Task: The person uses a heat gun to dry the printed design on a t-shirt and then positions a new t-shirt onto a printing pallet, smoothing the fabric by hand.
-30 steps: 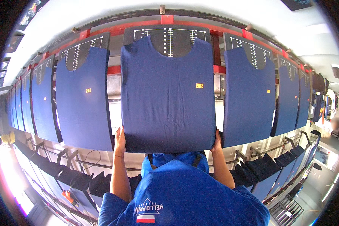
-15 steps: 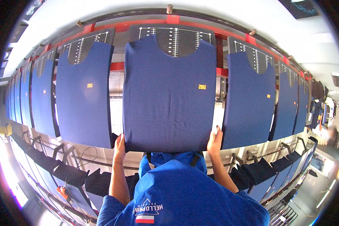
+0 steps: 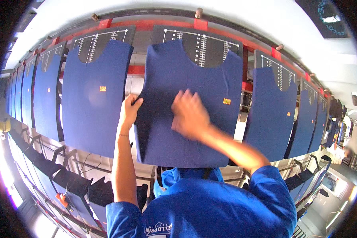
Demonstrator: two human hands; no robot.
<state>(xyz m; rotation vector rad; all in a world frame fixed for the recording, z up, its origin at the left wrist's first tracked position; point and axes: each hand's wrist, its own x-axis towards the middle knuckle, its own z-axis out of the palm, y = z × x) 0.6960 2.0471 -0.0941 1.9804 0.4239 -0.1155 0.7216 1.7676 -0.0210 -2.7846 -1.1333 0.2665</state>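
Note:
A navy blue cut shirt panel [image 3: 178, 146] with a curved neckline lies over the dark board [image 3: 191, 45] in front of me. White ruled marks show on the board above the neckline, and a small orange print sits on the panel's right side. My left hand [image 3: 129, 113] pinches the panel's left edge at the board's side, thumb on top, its other fingers partly hidden. Blurred by motion, my right hand [image 3: 191, 115] is over the middle of the panel, palm down with fingers stretched out and holding nothing.
Similar boards with blue panels stand on both sides, such as a left panel [image 3: 95, 111] and a right panel [image 3: 269, 119], along a red frame [image 3: 137, 70]. Behind me runs another row of boards [image 3: 73, 180]. An orange object [image 3: 62, 199] hangs there on a cable.
My left hand has moved up along the panel's left edge. My right hand has left the lower right corner and come over the panel's middle. The view has shifted slightly.

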